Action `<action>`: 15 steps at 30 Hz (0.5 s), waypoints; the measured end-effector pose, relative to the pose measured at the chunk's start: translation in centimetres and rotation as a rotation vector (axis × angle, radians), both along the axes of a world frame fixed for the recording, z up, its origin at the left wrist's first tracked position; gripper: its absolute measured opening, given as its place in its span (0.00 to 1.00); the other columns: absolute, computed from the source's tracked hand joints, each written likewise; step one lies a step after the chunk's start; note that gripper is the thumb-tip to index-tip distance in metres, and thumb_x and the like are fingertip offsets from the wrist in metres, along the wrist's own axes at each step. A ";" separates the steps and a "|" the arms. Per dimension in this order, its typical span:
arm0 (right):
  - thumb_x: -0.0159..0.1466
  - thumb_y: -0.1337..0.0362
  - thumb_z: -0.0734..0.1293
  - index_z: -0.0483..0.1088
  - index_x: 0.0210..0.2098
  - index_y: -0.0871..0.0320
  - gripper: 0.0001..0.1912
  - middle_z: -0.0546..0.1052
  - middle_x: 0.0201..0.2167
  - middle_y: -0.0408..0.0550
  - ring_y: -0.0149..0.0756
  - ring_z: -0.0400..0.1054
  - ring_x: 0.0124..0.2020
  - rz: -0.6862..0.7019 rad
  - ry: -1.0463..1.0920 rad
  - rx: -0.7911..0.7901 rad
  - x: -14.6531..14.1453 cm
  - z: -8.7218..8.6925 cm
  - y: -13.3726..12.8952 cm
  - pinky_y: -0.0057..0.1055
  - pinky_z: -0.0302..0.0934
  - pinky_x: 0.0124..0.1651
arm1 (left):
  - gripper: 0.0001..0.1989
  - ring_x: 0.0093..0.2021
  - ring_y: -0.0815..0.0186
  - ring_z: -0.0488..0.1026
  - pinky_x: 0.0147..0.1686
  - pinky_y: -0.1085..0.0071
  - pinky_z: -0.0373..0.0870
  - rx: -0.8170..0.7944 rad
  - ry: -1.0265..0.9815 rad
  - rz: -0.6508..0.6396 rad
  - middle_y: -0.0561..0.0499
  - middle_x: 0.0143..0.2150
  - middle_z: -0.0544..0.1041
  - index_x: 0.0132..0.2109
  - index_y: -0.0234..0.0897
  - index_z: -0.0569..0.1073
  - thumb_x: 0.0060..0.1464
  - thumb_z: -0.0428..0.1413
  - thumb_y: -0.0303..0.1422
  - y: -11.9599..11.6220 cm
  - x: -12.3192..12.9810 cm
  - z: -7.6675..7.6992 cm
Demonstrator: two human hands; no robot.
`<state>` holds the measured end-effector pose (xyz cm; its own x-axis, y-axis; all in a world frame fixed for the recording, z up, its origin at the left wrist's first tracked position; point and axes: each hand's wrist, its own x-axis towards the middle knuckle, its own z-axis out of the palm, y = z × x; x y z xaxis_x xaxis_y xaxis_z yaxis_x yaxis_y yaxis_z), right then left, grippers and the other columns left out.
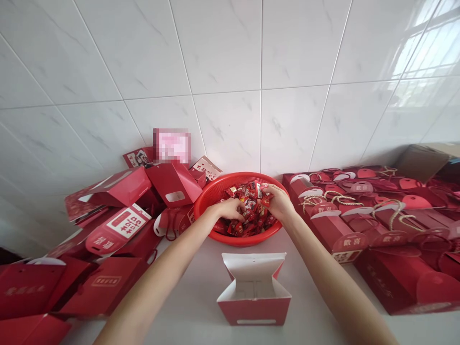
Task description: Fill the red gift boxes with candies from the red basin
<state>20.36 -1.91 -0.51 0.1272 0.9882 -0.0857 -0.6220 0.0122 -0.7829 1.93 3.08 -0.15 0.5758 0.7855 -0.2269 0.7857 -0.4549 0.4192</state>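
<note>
Both hands are in a red plastic basket (247, 242) of red-wrapped candies (250, 207). My left hand (231, 209) reaches in from the left, fingers curled down among the wrappers; what its fingertips hold, if anything, is hidden. My right hand (277, 200), at the basket's right side, pinches a red-and-white wrapped candy (258, 189) between thumb and fingers. Below the basket a red paper box (254, 310) stands with its top flaps spread, showing a white inside with nothing in it.
Several red paper boxes (120, 227) are piled loosely on the left. On the right, closed red boxes (336, 232) with rope or ribbon handles stand in rows. A cardboard carton (419, 160) is at the far right. A white tiled wall (230, 57) rises behind.
</note>
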 end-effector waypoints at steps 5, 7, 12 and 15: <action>0.43 0.70 0.70 0.71 0.26 0.57 0.09 0.73 0.27 0.40 0.29 0.65 0.27 -0.046 0.018 -0.031 0.1 0.2 0.1 0.26 0.66 0.24 | 0.12 0.38 0.58 0.77 0.38 0.70 0.69 0.016 -0.090 0.036 0.49 0.34 0.81 0.41 0.36 0.82 0.47 0.60 0.32 0.7 -0.4 0.0; 0.43 0.70 0.69 0.72 0.27 0.57 0.10 0.72 0.27 0.39 0.28 0.64 0.26 -0.049 0.022 -0.038 0.2 0.1 0.1 0.26 0.66 0.24 | 0.13 0.42 0.55 0.78 0.42 0.68 0.70 0.055 -0.165 0.065 0.48 0.38 0.82 0.41 0.36 0.82 0.47 0.60 0.33 1.1 -0.6 -0.2; 0.44 0.71 0.69 0.72 0.28 0.57 0.10 0.72 0.25 0.40 0.30 0.65 0.26 -0.008 0.025 -0.016 0.2 0.3 -0.1 0.27 0.66 0.24 | 0.16 0.44 0.53 0.78 0.46 0.63 0.72 0.133 -0.451 0.147 0.44 0.41 0.83 0.40 0.36 0.81 0.45 0.64 0.40 1.7 -0.7 -0.6; 0.44 0.70 0.69 0.72 0.26 0.57 0.08 0.74 0.27 0.42 0.31 0.66 0.28 0.016 0.025 0.003 0.0 0.5 -0.4 0.28 0.68 0.27 | 0.16 0.42 0.54 0.79 0.45 0.62 0.73 0.149 -0.572 0.200 0.44 0.39 0.83 0.37 0.37 0.81 0.43 0.65 0.43 1.9 -0.7 -0.6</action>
